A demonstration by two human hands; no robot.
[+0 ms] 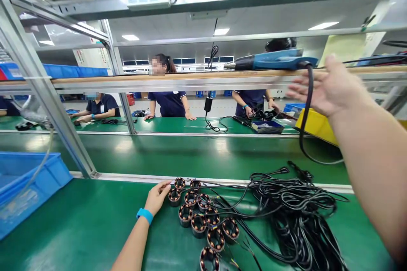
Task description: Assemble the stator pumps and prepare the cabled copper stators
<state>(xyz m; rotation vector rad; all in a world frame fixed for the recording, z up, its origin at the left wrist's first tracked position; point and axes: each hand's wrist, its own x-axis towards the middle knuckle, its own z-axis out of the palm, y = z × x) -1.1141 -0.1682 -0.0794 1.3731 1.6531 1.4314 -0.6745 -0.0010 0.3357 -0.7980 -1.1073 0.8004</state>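
Observation:
My left hand [157, 197], with a blue wristband, rests on the green table, fingertips touching one of several copper-wound motor stators [203, 216] grouped there. The fingers lie fairly flat and hold nothing. My right hand [327, 87] is raised with fingers spread, close to the back end of a blue heat gun [273, 60] lying on the wooden shelf rail [159, 77]. The hand is just beside the gun, not gripping it. The gun's black cord [305, 127] hangs down to the table.
A tangled heap of black cables [295, 211] lies right of the stators. A blue bin [22, 186] stands at the left, a yellow bin [318, 125] at the right. A slanted metal frame post [47, 93] rises at left. Three people work across the conveyor.

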